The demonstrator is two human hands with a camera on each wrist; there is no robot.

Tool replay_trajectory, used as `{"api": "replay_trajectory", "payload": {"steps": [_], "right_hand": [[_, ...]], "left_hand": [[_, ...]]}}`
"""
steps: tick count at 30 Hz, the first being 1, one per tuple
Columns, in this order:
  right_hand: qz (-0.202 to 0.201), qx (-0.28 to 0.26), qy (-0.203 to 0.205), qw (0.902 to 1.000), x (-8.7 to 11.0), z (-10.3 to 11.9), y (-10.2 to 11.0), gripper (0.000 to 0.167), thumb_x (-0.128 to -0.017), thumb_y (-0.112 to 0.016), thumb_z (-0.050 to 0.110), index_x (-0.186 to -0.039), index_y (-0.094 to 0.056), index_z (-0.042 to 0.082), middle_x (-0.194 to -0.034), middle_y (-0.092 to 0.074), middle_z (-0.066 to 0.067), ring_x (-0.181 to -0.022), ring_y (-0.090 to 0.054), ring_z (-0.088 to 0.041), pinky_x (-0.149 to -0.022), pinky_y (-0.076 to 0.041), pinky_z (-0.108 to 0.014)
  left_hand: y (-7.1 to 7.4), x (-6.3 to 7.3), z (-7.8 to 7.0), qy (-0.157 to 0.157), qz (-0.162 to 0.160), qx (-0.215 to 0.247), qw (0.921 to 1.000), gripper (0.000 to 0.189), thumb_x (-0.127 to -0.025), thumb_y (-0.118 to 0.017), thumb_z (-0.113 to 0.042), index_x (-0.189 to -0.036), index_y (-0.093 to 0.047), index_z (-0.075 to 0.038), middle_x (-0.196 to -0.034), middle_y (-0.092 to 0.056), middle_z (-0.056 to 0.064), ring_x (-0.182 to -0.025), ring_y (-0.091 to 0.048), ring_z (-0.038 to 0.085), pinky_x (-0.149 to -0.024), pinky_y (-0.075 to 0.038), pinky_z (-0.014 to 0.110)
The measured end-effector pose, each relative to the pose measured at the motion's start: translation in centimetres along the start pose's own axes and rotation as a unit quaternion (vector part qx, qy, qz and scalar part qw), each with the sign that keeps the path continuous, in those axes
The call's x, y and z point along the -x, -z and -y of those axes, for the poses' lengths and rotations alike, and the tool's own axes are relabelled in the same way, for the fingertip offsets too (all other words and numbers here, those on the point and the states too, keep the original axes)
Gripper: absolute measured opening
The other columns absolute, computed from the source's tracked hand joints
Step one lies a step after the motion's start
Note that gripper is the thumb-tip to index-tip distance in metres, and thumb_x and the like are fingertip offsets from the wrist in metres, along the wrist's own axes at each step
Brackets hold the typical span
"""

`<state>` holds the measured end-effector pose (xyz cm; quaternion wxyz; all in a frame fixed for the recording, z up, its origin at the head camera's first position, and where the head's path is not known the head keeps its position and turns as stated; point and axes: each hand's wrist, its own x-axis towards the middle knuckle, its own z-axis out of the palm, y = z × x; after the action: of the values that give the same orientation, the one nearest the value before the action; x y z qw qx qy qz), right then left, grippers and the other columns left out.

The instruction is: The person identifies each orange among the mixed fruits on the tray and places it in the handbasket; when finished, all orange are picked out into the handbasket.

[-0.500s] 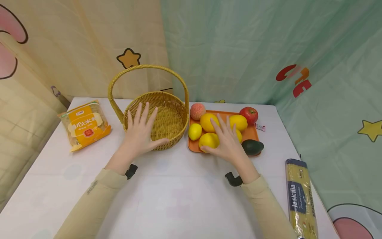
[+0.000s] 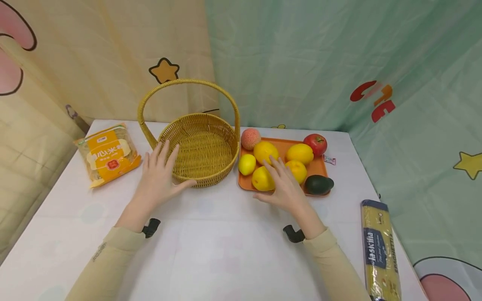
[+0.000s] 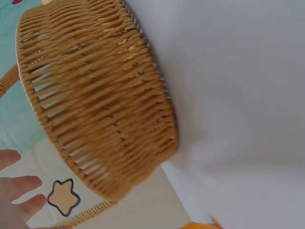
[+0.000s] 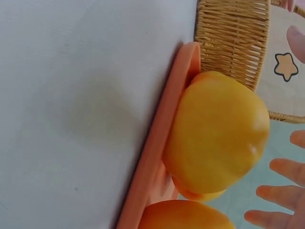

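My left hand [image 2: 156,179] is held over the near left side of a yellow wicker basket [image 2: 203,156], fingers spread and nothing in them. My right hand [image 2: 285,188] hovers with loosely bent fingers at the near edge of an orange tray [image 2: 320,168], also holding nothing. On the tray lie several yellow fruits, among them a lemon [image 2: 299,154] and a rounder one [image 2: 263,179]. A peach [image 2: 250,139], a red apple-like fruit [image 2: 315,144] and a dark green avocado [image 2: 318,184] sit about its edges. Part of the fruit is hidden behind the right hand.
An orange and clear food packet [image 2: 109,154] lies left of the basket. A spaghetti pack [image 2: 379,251] lies along the right table edge. Beside the tray is a small pink sachet [image 2: 329,160]. The basket's tall handle [image 2: 188,80] arches over it; patterned curtains hang behind.
My left hand has shifted left and toward me, from over the basket to its near left side. The right hand has drawn slightly nearer, its fingers a little more bent.
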<state>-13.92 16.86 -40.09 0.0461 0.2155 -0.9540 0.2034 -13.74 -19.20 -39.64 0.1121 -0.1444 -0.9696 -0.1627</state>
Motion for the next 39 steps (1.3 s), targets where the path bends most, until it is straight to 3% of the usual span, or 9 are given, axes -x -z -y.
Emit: {"api": "replay_trajectory", "payload": {"steps": [5,10,15,19,25,29,34,37,39], "right_hand": [[-0.017,0.001,0.000,0.9998,0.1,0.0,-0.8,0.098,-0.074,-0.083,0.050,-0.150,-0.038,0.008,-0.156,-0.035,-0.018,-0.142,-0.036,-0.041,-0.116,-0.037,-0.056],[-0.028,0.005,-0.016,0.9995,0.1,0.0,-1.3,0.099,-0.073,-0.084,0.050,-0.150,-0.039,0.008,-0.154,-0.038,-0.017,-0.138,-0.042,-0.038,-0.114,-0.040,-0.054],[-0.023,0.002,-0.046,0.9987,-0.1,0.0,-1.7,0.096,-0.074,-0.084,0.048,-0.149,-0.040,0.007,-0.153,-0.039,-0.018,-0.136,-0.042,-0.039,-0.112,-0.043,-0.055],[-0.021,0.003,-0.060,0.9980,-0.3,-0.2,-2.1,0.091,-0.075,-0.086,0.039,-0.147,-0.041,0.007,-0.152,-0.040,-0.018,-0.134,-0.043,-0.038,-0.110,-0.045,-0.055],[-0.025,0.002,-0.062,0.9978,-0.5,-0.5,-2.7,0.086,-0.074,-0.088,0.025,-0.145,-0.043,0.006,-0.149,-0.042,-0.018,-0.132,-0.045,-0.037,-0.109,-0.046,-0.051],[-0.021,0.000,-0.065,0.9976,-0.6,-0.6,-2.9,0.086,-0.073,-0.088,0.023,-0.144,-0.043,0.005,-0.148,-0.042,-0.017,-0.132,-0.044,-0.037,-0.111,-0.045,-0.051],[-0.017,-0.003,-0.070,0.9974,-0.7,-0.7,-3.0,0.084,-0.074,-0.088,0.020,-0.142,-0.044,0.004,-0.145,-0.045,-0.018,-0.133,-0.044,-0.035,-0.113,-0.043,-0.050],[-0.020,-0.003,-0.073,0.9972,-0.8,-0.7,-3.1,0.083,-0.073,-0.089,0.020,-0.141,-0.044,0.003,-0.144,-0.047,-0.017,-0.132,-0.045,-0.034,-0.113,-0.043,-0.050],[-0.021,-0.007,-0.077,0.9968,-0.8,-0.7,-3.1,0.082,-0.073,-0.089,0.020,-0.140,-0.045,0.003,-0.143,-0.048,-0.018,-0.131,-0.046,-0.035,-0.113,-0.044,-0.050]], "left_hand": [[-0.1,1.2,1.3,0.045,-0.010,0.029,0.9985,0.103,-0.084,-0.067,-0.060,-0.156,-0.020,-0.005,-0.158,-0.022,0.028,-0.143,-0.019,0.050,-0.112,-0.022,0.073],[-0.1,2.1,2.1,0.084,-0.023,0.066,0.9941,0.097,-0.088,-0.065,-0.058,-0.152,-0.025,0.003,-0.153,-0.028,0.030,-0.136,-0.026,0.053,-0.110,-0.026,0.071],[-0.1,2.2,2.7,0.161,0.009,0.125,0.9789,0.094,-0.093,-0.055,-0.059,-0.151,-0.023,0.008,-0.150,-0.028,0.035,-0.134,-0.029,0.054,-0.107,-0.031,0.072],[-0.3,1.7,3.1,0.225,0.047,0.208,0.9506,0.091,-0.097,-0.047,-0.058,-0.152,-0.017,0.008,-0.152,-0.025,0.035,-0.135,-0.035,0.053,-0.106,-0.037,0.069],[-0.6,0.9,3.1,0.276,0.076,0.323,0.9020,0.090,-0.099,-0.045,-0.056,-0.154,-0.010,0.005,-0.155,-0.026,0.032,-0.137,-0.040,0.047,-0.107,-0.045,0.059],[-1.0,0.5,2.8,0.298,0.069,0.399,0.8643,0.083,-0.101,-0.044,-0.048,-0.155,-0.007,0.004,-0.156,-0.025,0.032,-0.136,-0.043,0.045,-0.104,-0.051,0.049],[-1.6,0.2,2.6,0.332,0.051,0.476,0.8125,0.072,-0.105,-0.044,-0.031,-0.157,-0.004,0.000,-0.158,-0.021,0.029,-0.137,-0.042,0.041,-0.109,-0.047,0.044],[-2.0,0.1,2.6,0.347,0.043,0.503,0.7903,0.071,-0.105,-0.044,-0.027,-0.158,-0.002,-0.004,-0.161,-0.018,0.026,-0.139,-0.039,0.039,-0.113,-0.043,0.046],[-2.1,0.1,2.6,0.352,0.039,0.514,0.7815,0.071,-0.105,-0.044,-0.027,-0.158,-0.002,-0.006,-0.161,-0.017,0.024,-0.141,-0.038,0.038,-0.114,-0.041,0.046]]}}
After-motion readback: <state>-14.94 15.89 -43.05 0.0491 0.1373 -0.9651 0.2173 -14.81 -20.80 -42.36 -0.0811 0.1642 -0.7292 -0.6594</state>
